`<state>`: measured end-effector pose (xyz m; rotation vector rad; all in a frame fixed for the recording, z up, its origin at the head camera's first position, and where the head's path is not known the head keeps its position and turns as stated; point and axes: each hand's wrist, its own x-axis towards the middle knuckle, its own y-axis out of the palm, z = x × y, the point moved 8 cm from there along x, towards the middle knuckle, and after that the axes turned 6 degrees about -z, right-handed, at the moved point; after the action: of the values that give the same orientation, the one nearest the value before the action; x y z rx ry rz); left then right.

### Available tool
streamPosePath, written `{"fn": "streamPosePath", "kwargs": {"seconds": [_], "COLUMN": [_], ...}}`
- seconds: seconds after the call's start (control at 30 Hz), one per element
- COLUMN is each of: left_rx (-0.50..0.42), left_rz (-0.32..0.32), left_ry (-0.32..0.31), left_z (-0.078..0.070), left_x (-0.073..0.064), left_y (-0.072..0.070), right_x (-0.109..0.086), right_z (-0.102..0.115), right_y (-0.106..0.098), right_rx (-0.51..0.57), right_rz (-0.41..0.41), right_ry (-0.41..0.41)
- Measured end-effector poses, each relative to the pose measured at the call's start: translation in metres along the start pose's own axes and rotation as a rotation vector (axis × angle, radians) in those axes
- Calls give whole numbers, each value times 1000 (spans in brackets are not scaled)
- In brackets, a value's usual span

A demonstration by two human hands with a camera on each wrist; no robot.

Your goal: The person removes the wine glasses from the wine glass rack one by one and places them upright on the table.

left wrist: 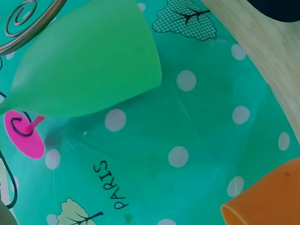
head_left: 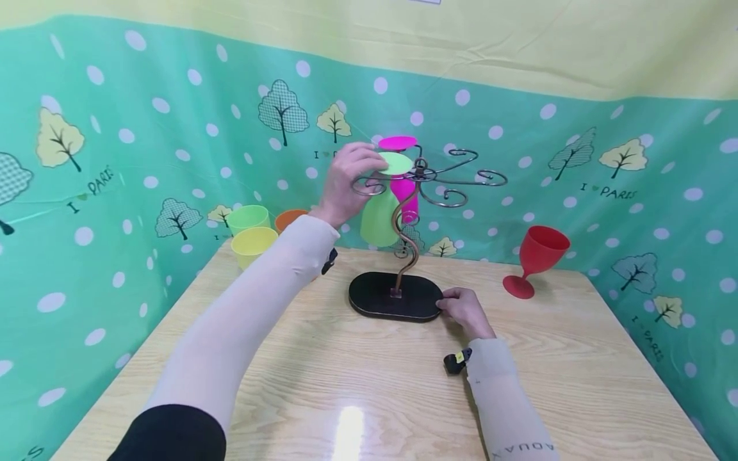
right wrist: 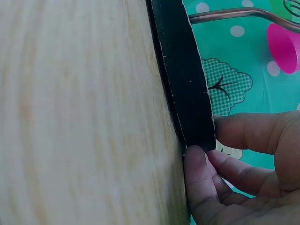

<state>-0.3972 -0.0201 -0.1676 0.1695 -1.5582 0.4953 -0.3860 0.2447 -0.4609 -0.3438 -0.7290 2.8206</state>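
Observation:
My left hand grips the round foot of a light green plastic goblet, which hangs upside down at a curled arm of a metal goblet rack. The goblet's bowl fills the upper left of the left wrist view. Behind it, a magenta goblet hangs inverted on another arm of the rack. At the right end of the rack's black oval base, my right hand pinches the edge between thumb and fingers; the right wrist view shows this grip on the base closely.
On the right of the wooden table a red goblet stands upright. Back left are a green goblet, a yellow one and an orange one, partly behind my left arm. A patterned cloth surrounds the table's back and sides.

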Motion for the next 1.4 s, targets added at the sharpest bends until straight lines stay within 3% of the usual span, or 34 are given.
{"fn": "streamPosePath", "kwargs": {"seconds": [0.7,1.07,1.4], "left_rx": [51,78,72], "left_rz": [48,4,-68], "left_ry": [3,-3,5], "left_z": [-12,-16,-19], "left_x": [4,7,0], "left_y": [-16,-36,-59], "right_x": [0,1,1], "right_z": [-2,-3,-4], "right_y": [1,1,1], "right_rx": [-12,6,-5], "right_rz": [5,6,5], "right_ry": [9,7,9]}}
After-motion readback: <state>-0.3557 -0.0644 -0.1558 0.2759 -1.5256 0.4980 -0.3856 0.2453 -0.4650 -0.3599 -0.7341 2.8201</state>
